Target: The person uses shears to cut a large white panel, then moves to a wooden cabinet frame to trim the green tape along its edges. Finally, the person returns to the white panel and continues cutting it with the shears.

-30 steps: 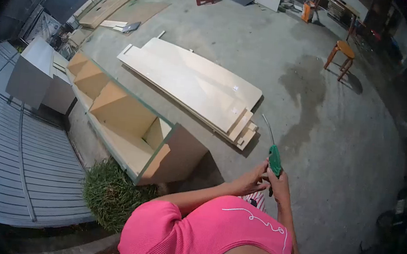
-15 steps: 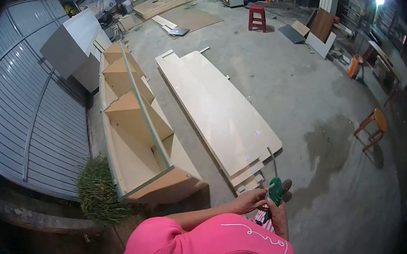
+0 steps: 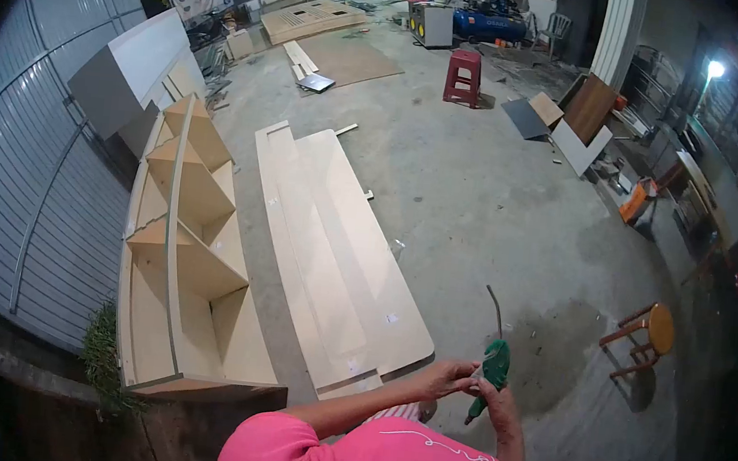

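A green hand tool (image 3: 495,363) with a long thin rod pointing away from me is in front of my body at the lower right. My right hand (image 3: 500,403) is wrapped round its body. From the left, my left hand (image 3: 451,379) reaches to the tool, its fingers closed at the tool's side. Beyond my left forearm, long pale wooden panels (image 3: 341,246) lie stacked on the concrete floor.
A wooden shelf unit (image 3: 192,267) lies on the left beside a corrugated metal wall (image 3: 19,170). Right of me is a small wooden stool (image 3: 660,330). Farther off are a red stool (image 3: 464,78), leaning boards (image 3: 586,114) and a blue compressor (image 3: 491,25).
The view has tilted up and shifted, so the panels and shelf unit sit farther left and lower, with more of the far floor in view. Both hands stay at the green tool.
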`<state>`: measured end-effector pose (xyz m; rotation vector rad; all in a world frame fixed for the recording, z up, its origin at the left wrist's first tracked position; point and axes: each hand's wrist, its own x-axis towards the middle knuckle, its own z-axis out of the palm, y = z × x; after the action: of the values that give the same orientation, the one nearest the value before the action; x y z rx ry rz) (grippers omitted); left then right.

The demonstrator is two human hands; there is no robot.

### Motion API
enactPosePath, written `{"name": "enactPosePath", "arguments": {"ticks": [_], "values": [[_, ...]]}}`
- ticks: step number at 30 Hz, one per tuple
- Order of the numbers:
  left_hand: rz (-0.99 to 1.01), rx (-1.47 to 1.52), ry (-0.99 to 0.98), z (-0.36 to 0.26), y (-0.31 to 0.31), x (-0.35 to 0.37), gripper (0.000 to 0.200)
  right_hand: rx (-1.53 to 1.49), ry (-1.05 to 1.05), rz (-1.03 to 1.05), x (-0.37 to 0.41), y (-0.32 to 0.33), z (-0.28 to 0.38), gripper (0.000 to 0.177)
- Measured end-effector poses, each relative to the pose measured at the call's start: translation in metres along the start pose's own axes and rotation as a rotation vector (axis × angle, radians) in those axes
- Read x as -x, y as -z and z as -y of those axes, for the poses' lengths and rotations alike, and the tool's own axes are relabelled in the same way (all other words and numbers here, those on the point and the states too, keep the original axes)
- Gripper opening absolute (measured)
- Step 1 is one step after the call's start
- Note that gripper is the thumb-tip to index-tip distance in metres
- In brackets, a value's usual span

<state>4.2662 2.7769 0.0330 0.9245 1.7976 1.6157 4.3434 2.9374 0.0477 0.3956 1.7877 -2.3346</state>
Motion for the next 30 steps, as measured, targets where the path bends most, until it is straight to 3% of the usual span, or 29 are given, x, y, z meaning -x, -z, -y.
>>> {"name": "enactPosePath", "arguments": {"ticks": [1,2,6,9,12,16,19,20,24,30], "values": [[-0.013,0.041,-0.030,-0.004,0.001,-0.013,0.034,0.033,0.010,0.002,-0.007,0.006,0.012,0.040],[-0.057,0.229,0.090,-0.011,-0.001,-0.018,0.035,0.030,0.007,0.012,-0.019,0.014,0.013,0.039],[-0.068,0.338,0.204,0.001,0.002,-0.054,0.037,0.145,-0.078,-0.032,-0.055,0.036,0.026,0.037],[-0.115,0.510,0.089,0.012,-0.003,-0.085,0.032,-0.057,0.031,0.014,-0.078,0.045,0.035,0.036],[-0.099,0.346,0.090,0.037,0.005,-0.130,0.034,0.005,-0.004,-0.010,-0.112,0.084,0.031,0.033],[-0.079,0.367,0.143,0.041,0.030,-0.213,0.037,-0.031,0.040,0.028,-0.187,0.125,0.058,0.033],[-0.112,0.318,0.202,0.052,0.071,-0.277,0.043,-0.096,0.047,-0.031,-0.256,0.127,0.099,0.033],[-0.166,0.155,0.163,0.065,0.088,-0.299,0.045,-0.090,0.050,-0.030,-0.283,0.136,0.103,0.033],[-0.286,0.259,0.141,0.103,0.164,-0.398,0.044,0.013,-0.019,0.086,-0.425,0.162,0.146,0.041],[-0.337,0.221,0.110,0.055,0.294,-0.482,0.039,0.000,-0.051,0.213,-0.556,0.121,0.242,0.039]]}}
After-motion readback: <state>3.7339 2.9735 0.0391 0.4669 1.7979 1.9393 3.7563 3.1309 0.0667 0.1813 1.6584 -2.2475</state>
